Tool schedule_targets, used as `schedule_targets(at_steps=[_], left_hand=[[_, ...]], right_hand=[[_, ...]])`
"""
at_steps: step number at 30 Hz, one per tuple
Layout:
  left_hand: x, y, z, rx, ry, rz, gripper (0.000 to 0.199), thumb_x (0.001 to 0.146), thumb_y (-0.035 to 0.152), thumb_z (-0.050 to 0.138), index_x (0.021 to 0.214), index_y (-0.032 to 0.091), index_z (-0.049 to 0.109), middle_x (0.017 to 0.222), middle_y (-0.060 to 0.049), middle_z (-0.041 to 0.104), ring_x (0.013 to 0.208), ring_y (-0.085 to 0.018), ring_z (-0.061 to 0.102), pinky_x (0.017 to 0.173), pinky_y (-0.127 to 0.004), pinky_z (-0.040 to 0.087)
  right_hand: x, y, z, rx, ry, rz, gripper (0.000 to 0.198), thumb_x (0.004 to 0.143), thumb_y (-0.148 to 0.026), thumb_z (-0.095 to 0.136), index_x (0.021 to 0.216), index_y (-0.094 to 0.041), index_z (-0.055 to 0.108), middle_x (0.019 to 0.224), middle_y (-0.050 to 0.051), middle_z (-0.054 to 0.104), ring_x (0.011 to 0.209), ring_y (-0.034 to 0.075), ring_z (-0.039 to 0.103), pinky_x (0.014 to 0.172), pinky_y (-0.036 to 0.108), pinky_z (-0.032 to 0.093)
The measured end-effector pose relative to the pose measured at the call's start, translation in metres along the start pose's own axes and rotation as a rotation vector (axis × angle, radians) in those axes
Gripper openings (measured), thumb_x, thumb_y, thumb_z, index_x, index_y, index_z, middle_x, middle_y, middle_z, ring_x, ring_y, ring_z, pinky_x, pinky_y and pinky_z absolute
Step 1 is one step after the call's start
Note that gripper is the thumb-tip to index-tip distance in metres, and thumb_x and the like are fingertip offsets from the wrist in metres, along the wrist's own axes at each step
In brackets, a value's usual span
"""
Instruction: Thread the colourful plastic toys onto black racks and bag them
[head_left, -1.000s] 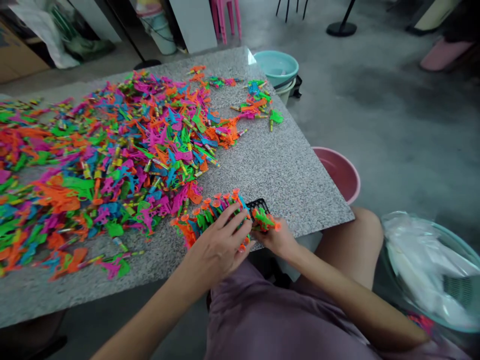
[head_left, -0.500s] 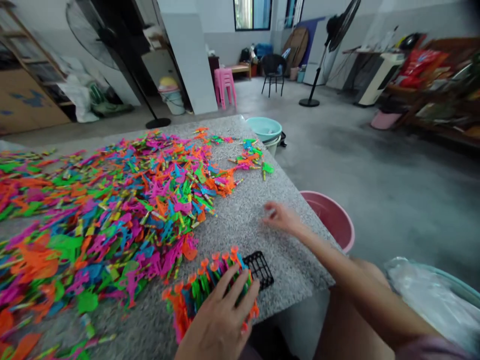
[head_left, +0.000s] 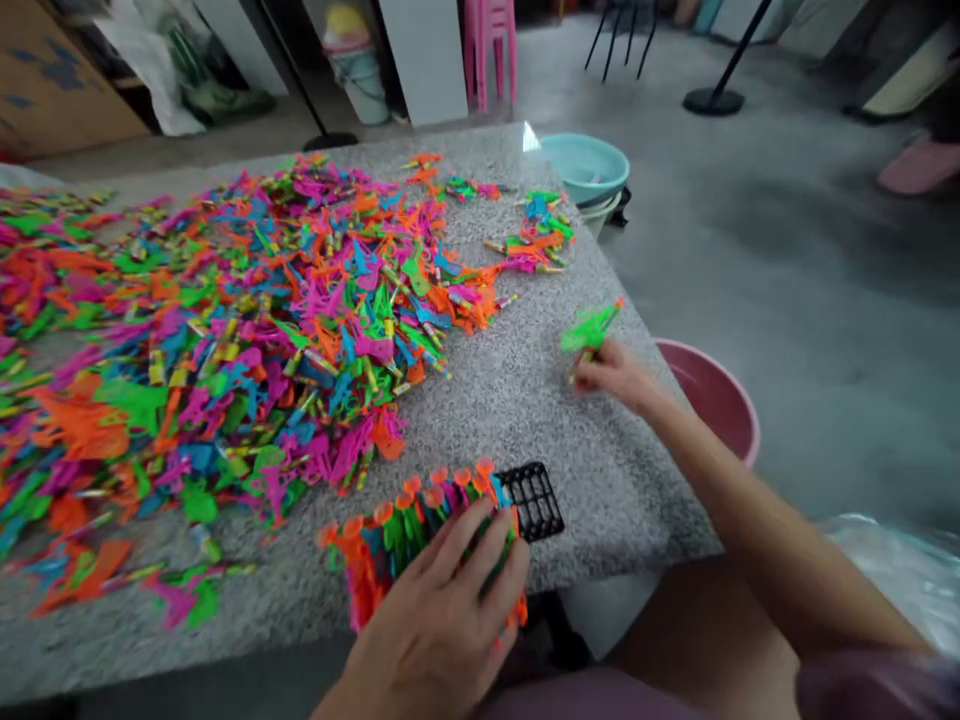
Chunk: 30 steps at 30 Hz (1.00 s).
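Note:
My left hand (head_left: 450,600) lies over a row of small bright toy dart guns (head_left: 397,530) near the table's front edge. Its fingers are stretched out and a little apart across the toys; the thumb is hidden. Orange cup-shaped tips stick up along the row's far side. From under the right end of the row a black plastic grid rack (head_left: 534,500) shows several bare slots. To the right, near the table's side edge, my right hand (head_left: 609,372) is closed on a green toy dart gun (head_left: 587,328) with an orange tip, slightly blurred.
A wide heap of loose toy guns (head_left: 300,310) covers the left and middle of the speckled stone table (head_left: 510,400). A smaller cluster (head_left: 540,235) lies toward the far right corner. Beside the table stand a pink tub (head_left: 712,400) and a light blue basin (head_left: 589,165).
My right hand, previously bare, now holds a green toy dart gun. My left hand stays on the row. The view has tilted downward.

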<state>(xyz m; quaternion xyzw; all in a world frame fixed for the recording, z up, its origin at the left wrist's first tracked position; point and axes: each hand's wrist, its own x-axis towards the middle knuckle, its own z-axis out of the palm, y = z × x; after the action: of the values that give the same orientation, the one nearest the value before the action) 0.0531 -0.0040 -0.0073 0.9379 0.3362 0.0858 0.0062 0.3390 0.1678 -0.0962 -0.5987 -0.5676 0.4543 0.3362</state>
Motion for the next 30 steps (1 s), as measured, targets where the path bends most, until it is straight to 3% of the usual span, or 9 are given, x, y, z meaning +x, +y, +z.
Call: schedule_targets(at_steps=[4, 7, 11, 15, 20, 24, 27, 28, 30], left_hand=[[0.007, 0.005, -0.009, -0.022, -0.052, 0.005, 0.037, 0.091, 0.023, 0.051, 0.126, 0.013, 0.057, 0.127, -0.009, 0.061, 0.128, -0.028, 0.045, 0.105, -0.04, 0.045], [0.01, 0.004, -0.012, -0.004, -0.031, 0.02, 0.036, 0.09, 0.021, 0.049, 0.125, 0.013, 0.058, 0.124, -0.011, 0.062, 0.125, -0.029, 0.047, 0.1, -0.042, 0.049], [0.012, 0.004, -0.011, -0.006, -0.009, 0.04, 0.036, 0.09, 0.019, 0.048, 0.124, 0.013, 0.058, 0.123, -0.011, 0.062, 0.124, -0.028, 0.047, 0.101, -0.043, 0.049], [0.01, 0.004, -0.01, -0.013, -0.043, 0.04, 0.037, 0.09, 0.019, 0.048, 0.125, 0.013, 0.057, 0.124, -0.009, 0.062, 0.126, -0.028, 0.047, 0.105, -0.042, 0.046], [0.006, 0.002, -0.008, 0.019, -0.034, 0.054, 0.037, 0.091, 0.02, 0.047, 0.127, 0.014, 0.056, 0.143, -0.01, 0.05, 0.133, -0.028, 0.041, 0.108, -0.044, 0.04], [0.007, 0.0, -0.008, 0.068, -0.044, 0.068, 0.04, 0.09, 0.02, 0.045, 0.129, 0.02, 0.055, 0.151, -0.001, 0.045, 0.13, -0.022, 0.046, 0.103, -0.039, 0.044], [0.003, -0.007, -0.003, 0.136, 0.017, 0.12, 0.037, 0.089, 0.021, 0.046, 0.124, 0.019, 0.06, 0.14, -0.001, 0.057, 0.121, -0.02, 0.055, 0.093, -0.034, 0.051], [0.001, -0.011, 0.002, 0.151, 0.03, 0.165, 0.036, 0.09, 0.021, 0.048, 0.123, 0.019, 0.061, 0.137, -0.001, 0.06, 0.119, -0.02, 0.056, 0.09, -0.032, 0.053], [-0.006, -0.021, 0.014, 0.115, 0.022, 0.226, 0.035, 0.091, 0.019, 0.05, 0.123, 0.023, 0.062, 0.132, 0.001, 0.063, 0.115, -0.018, 0.059, 0.086, -0.028, 0.054]], right_hand=[[-0.103, 0.007, 0.035, 0.246, -0.207, -0.022, 0.007, 0.085, -0.02, 0.058, 0.086, -0.018, 0.051, 0.065, -0.004, 0.057, 0.047, 0.008, 0.052, 0.047, 0.021, 0.043], [-0.126, 0.002, 0.059, 0.204, -0.208, -0.15, 0.014, 0.082, -0.026, 0.065, 0.087, -0.019, 0.054, 0.074, -0.002, 0.06, 0.059, 0.011, 0.057, 0.055, 0.023, 0.047], [-0.112, -0.008, 0.087, 0.132, -0.135, -0.254, 0.015, 0.081, -0.027, 0.067, 0.088, -0.018, 0.059, 0.081, 0.001, 0.068, 0.071, 0.013, 0.063, 0.066, 0.024, 0.049], [-0.102, -0.019, 0.1, -0.185, -0.21, -0.386, 0.009, 0.081, -0.018, 0.062, 0.09, -0.018, 0.06, 0.087, 0.003, 0.07, 0.079, 0.015, 0.065, 0.07, 0.024, 0.047], [-0.102, -0.032, 0.108, -0.532, -0.275, -0.354, 0.022, 0.082, -0.015, 0.057, 0.105, -0.016, 0.055, 0.076, 0.003, 0.066, 0.067, 0.017, 0.062, 0.058, 0.024, 0.038], [-0.102, -0.03, 0.113, -0.5, -0.365, -0.406, 0.024, 0.082, -0.013, 0.055, 0.106, -0.018, 0.056, 0.075, 0.001, 0.065, 0.066, 0.016, 0.06, 0.057, 0.023, 0.039], [-0.076, -0.02, 0.088, -0.304, -0.42, -0.484, 0.037, 0.075, -0.016, 0.067, 0.11, -0.02, 0.057, 0.092, 0.001, 0.067, 0.078, 0.015, 0.062, 0.065, 0.022, 0.046], [-0.057, -0.016, 0.072, -0.264, -0.382, -0.485, 0.044, 0.072, -0.021, 0.073, 0.113, -0.021, 0.057, 0.102, 0.003, 0.066, 0.084, 0.016, 0.063, 0.068, 0.023, 0.049], [-0.006, -0.012, 0.03, -0.282, -0.153, -0.443, 0.057, 0.07, -0.033, 0.079, 0.12, -0.021, 0.056, 0.124, 0.01, 0.058, 0.103, 0.021, 0.06, 0.077, 0.028, 0.052]])
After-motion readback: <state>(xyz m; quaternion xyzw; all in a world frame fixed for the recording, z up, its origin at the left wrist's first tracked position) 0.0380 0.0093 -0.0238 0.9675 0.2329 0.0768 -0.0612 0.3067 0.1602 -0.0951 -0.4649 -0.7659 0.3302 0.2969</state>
